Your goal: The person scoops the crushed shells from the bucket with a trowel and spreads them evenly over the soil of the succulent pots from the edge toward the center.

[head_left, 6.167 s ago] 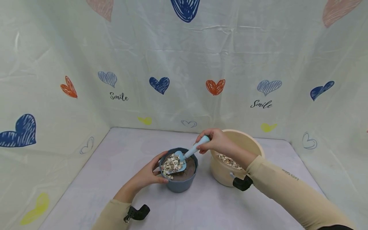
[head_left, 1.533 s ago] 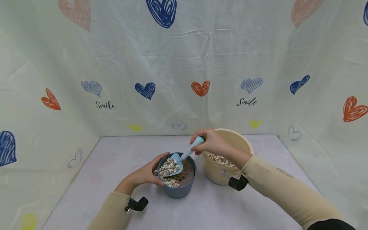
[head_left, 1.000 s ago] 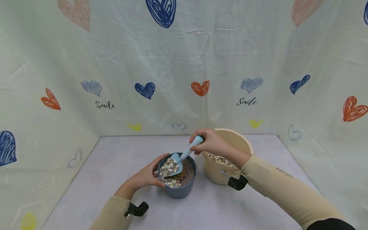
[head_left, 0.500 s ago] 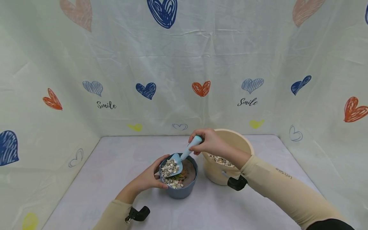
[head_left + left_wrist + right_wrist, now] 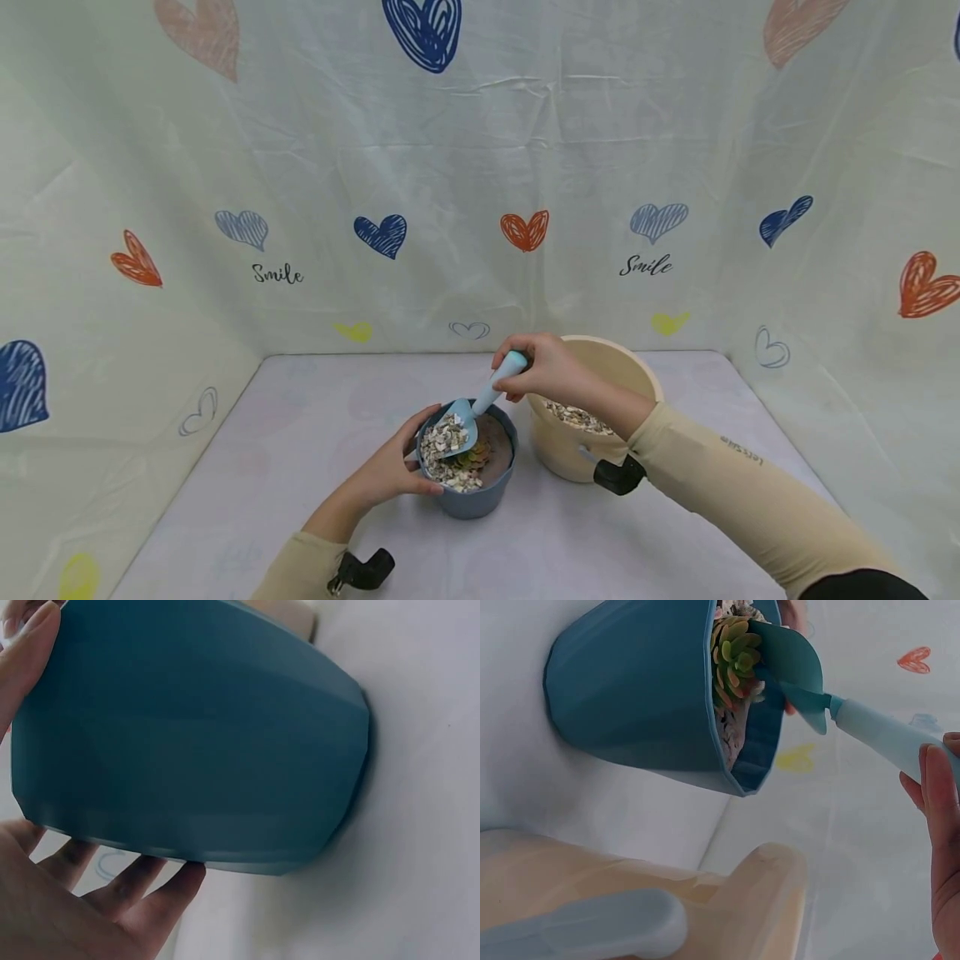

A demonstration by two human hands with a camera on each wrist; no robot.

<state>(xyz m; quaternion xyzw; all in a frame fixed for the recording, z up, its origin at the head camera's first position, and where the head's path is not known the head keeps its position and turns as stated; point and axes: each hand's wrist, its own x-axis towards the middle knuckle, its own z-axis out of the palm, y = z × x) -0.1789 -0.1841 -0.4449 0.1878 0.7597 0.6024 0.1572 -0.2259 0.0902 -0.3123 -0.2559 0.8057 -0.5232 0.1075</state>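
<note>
In the head view, my left hand holds a blue-grey flower pot at its left side, thumb near the front rim. The left wrist view shows its fingertips against the pot wall. My right hand grips the handle of a light blue trowel from above. The trowel's blade, carrying pale gravel, slants down inside the pot's left part. Beside the blade, a green succulent with reddish tips sits in the pot. Loose gravel lies at the pot's left front, and brown soil shows at right.
Just right of the pot stands a cream bucket with more gravel inside; my right forearm passes over its rim. A pale rounded bar crosses it in the right wrist view. A white sheet with printed hearts surrounds the table.
Since the earliest frame, gravel has spread at the pot's left front and the succulent has come into sight. Lately the trowel blade has shifted slightly, uncovering more of the plant. Both holds stay.
</note>
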